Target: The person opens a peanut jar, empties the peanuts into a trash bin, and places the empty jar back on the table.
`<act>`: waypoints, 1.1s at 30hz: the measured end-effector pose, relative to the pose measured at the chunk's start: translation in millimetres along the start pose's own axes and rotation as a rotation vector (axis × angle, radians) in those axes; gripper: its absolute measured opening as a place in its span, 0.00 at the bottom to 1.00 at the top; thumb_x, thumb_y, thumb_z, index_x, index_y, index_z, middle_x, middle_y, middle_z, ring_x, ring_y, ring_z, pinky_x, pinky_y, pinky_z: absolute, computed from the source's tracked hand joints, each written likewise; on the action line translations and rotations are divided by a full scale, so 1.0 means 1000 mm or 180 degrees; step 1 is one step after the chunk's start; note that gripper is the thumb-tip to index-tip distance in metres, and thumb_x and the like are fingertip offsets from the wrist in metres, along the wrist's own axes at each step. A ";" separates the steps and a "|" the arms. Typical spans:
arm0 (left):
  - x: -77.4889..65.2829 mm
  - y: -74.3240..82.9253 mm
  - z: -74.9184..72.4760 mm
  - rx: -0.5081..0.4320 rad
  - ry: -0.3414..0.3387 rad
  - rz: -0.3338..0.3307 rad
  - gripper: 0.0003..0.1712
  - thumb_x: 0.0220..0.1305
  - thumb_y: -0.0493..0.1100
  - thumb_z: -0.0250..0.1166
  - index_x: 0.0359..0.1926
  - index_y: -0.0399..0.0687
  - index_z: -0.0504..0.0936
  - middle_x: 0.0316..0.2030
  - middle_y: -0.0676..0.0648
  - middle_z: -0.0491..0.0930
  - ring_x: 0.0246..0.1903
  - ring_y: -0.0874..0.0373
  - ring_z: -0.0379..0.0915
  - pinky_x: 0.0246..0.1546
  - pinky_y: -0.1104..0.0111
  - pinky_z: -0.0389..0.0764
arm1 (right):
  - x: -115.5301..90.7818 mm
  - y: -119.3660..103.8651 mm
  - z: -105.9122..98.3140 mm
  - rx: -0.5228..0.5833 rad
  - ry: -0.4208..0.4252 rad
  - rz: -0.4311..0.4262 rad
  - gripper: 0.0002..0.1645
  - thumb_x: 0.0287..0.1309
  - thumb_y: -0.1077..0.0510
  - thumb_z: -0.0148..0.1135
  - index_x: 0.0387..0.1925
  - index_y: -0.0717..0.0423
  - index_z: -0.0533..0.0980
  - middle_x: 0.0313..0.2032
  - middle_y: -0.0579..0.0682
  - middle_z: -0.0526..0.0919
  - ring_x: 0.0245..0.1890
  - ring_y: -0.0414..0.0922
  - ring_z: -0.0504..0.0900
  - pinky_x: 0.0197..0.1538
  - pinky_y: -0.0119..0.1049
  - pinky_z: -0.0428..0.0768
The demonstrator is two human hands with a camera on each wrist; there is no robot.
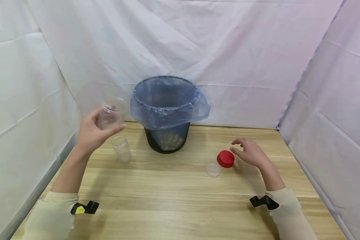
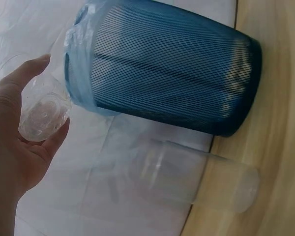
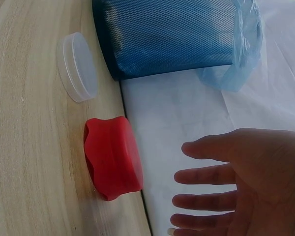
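Note:
My left hand [image 1: 93, 131] grips a clear plastic jar [image 1: 111, 115] in the air, left of the bin; in the left wrist view the thumb and fingers curl round the jar [image 2: 44, 118]. Below it a second clear jar [image 1: 122, 150] stands upright on the table without a lid. Over on the right, my right hand [image 1: 249, 152] hovers beside a red lid [image 1: 226, 159], fingers apart and holding nothing. The right wrist view shows a gap between the fingertips and the red lid [image 3: 115, 157]. A clear lid [image 1: 213, 170] lies just left of the red one.
A black mesh bin [image 1: 167, 135] with a blue plastic bag [image 1: 165, 116] folded over its rim stands at the back of the wooden table [image 1: 162, 200]. Some pale stuff shows through the mesh near its bottom. White cloth [image 1: 243, 50] hangs behind and on both sides.

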State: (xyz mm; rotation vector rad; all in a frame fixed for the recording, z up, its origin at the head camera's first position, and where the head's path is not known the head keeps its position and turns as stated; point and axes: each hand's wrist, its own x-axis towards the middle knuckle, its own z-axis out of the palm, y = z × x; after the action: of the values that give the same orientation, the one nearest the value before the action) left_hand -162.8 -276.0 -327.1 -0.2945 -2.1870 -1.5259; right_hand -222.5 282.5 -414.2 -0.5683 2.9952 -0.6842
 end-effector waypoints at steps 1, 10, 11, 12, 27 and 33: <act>-0.004 -0.001 0.002 -0.0022 -0.0014 -0.0038 0.36 0.56 0.30 0.82 0.66 0.44 0.83 0.49 0.60 0.87 0.49 0.65 0.85 0.48 0.80 0.83 | 0.000 0.000 0.000 -0.0002 0.0002 -0.0004 0.22 0.75 0.54 0.65 0.59 0.67 0.83 0.59 0.67 0.86 0.59 0.70 0.83 0.60 0.65 0.82; -0.039 -0.010 0.016 -0.0195 -0.0125 -0.0244 0.36 0.57 0.29 0.80 0.67 0.43 0.81 0.52 0.59 0.85 0.50 0.65 0.83 0.49 0.80 0.83 | 0.002 0.002 0.002 -0.0006 0.0033 -0.0025 0.21 0.74 0.54 0.66 0.58 0.67 0.83 0.58 0.67 0.87 0.57 0.69 0.83 0.59 0.65 0.82; -0.043 -0.011 0.018 -0.0221 -0.0143 -0.0257 0.36 0.57 0.28 0.80 0.67 0.42 0.81 0.52 0.59 0.85 0.50 0.65 0.84 0.49 0.79 0.83 | 0.002 0.002 0.003 -0.0008 0.0029 -0.0024 0.21 0.74 0.54 0.66 0.58 0.67 0.83 0.58 0.66 0.87 0.57 0.69 0.83 0.59 0.65 0.82; -0.046 -0.012 0.019 -0.0249 -0.0165 -0.0264 0.36 0.56 0.28 0.80 0.66 0.41 0.80 0.51 0.58 0.85 0.50 0.65 0.84 0.49 0.79 0.83 | 0.003 0.002 0.003 -0.0011 0.0023 -0.0025 0.21 0.74 0.54 0.66 0.58 0.67 0.83 0.58 0.66 0.87 0.57 0.69 0.83 0.59 0.65 0.82; -0.079 -0.038 0.063 -0.0253 -0.0394 -0.0387 0.39 0.53 0.31 0.83 0.65 0.37 0.76 0.57 0.49 0.81 0.54 0.68 0.82 0.56 0.78 0.83 | 0.002 0.006 0.005 -0.0034 0.0012 0.0000 0.21 0.74 0.53 0.67 0.58 0.65 0.84 0.58 0.65 0.86 0.57 0.68 0.84 0.59 0.64 0.83; -0.086 -0.054 0.077 -0.0248 -0.0482 -0.0562 0.40 0.53 0.33 0.84 0.64 0.39 0.73 0.59 0.44 0.79 0.55 0.67 0.79 0.56 0.79 0.80 | 0.003 0.006 0.006 -0.0065 0.0001 -0.0002 0.21 0.74 0.53 0.67 0.58 0.65 0.84 0.58 0.65 0.86 0.57 0.67 0.84 0.58 0.64 0.83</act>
State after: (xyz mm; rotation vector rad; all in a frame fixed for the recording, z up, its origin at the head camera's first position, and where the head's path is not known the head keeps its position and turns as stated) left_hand -129.1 -217.3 -434.7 -0.2551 -2.3267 -1.7385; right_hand -226.3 283.9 -421.4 -0.5698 3.0058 -0.6548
